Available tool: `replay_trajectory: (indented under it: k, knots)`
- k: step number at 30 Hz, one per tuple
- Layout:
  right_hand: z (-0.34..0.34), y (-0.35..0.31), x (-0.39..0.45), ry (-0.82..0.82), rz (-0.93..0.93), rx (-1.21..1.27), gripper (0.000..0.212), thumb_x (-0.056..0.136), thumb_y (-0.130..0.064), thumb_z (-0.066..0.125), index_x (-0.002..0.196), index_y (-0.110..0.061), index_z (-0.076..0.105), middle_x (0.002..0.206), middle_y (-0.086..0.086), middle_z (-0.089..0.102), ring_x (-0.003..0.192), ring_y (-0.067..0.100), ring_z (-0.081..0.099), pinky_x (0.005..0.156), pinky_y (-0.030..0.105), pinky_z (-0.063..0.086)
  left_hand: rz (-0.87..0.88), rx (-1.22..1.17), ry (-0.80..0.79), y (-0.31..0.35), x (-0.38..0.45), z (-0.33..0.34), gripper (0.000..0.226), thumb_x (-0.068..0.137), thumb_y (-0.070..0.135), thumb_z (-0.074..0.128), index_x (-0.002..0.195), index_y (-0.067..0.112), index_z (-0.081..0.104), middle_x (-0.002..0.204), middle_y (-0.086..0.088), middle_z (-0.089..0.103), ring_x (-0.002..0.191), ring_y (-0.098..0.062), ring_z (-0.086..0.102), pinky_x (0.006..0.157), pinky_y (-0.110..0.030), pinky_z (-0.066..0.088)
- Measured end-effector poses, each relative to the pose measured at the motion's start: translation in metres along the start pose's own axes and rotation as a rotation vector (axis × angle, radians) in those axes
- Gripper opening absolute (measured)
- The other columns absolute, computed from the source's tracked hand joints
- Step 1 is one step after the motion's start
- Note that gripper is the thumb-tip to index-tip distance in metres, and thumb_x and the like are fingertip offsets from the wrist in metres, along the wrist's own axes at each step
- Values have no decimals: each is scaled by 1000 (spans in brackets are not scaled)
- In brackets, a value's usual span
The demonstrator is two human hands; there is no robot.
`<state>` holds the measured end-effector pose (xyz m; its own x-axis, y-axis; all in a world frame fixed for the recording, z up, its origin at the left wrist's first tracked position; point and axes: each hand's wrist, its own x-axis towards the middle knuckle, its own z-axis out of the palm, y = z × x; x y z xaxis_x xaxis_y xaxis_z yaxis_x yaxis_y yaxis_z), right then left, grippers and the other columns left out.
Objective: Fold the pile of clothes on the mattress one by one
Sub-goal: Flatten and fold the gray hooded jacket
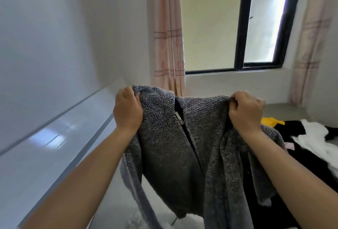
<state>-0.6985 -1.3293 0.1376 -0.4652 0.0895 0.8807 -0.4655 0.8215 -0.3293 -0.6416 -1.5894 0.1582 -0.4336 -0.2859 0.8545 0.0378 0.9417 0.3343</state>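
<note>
Home bedrm: curtains (168, 33), window (259, 22), clothes (301, 137).

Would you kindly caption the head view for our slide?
Both hands, left hand and right hand, hold up a grey zip sweater.

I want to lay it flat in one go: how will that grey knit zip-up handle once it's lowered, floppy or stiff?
Probably floppy: the grey knit zip-up, gripped by the left hand and right hand, sags between them and its sleeves dangle. The thick knit looks fairly heavy, so it should drop rather than float. The half-open zipper may let the fronts spread apart.
</note>
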Motion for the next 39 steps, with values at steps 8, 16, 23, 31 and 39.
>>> replay_trajectory:
  k: [8,16,23,31,39]
  knots:
    - [26,46,-17,-205,56,-115,13,80,0,52,89,0,63,90,18,64,90,34,57,77,36,22,-34,3,-125,-19,-11,67,24,94,11,42,104,-11,47,95,-34,55,87,-45,51,60,-39,28]
    - [166,144,-93,-427,-166,-89,25,63,3,56,78,-9,72,60,11,60,57,29,61,67,34,22,-57,56,-438,-78,-64,237,26,92,9,44,108,-11,49,96,-33,55,89,-45,51,64,-45,36]
    - [246,206,-275,-1704,-156,-364,40,85,-13,50,122,-28,56,115,6,54,113,23,48,105,47,18,-475,415,-1235,-152,-263,314,29,94,17,44,114,-4,48,118,-27,48,107,-41,48,83,-46,39]
    - [355,207,-275,-1677,65,-176,34,86,-31,50,115,-20,62,114,10,64,105,28,58,81,35,43,-614,396,-1367,-210,-339,354,49,84,39,58,116,2,48,114,-18,56,107,-36,52,82,-43,45]
    - [442,169,-338,-1797,504,-290,24,88,-33,53,97,-13,62,104,8,64,101,26,55,83,33,31,-727,306,-1200,-231,-337,394,31,93,17,48,118,0,56,111,-20,60,102,-36,55,76,-38,41]
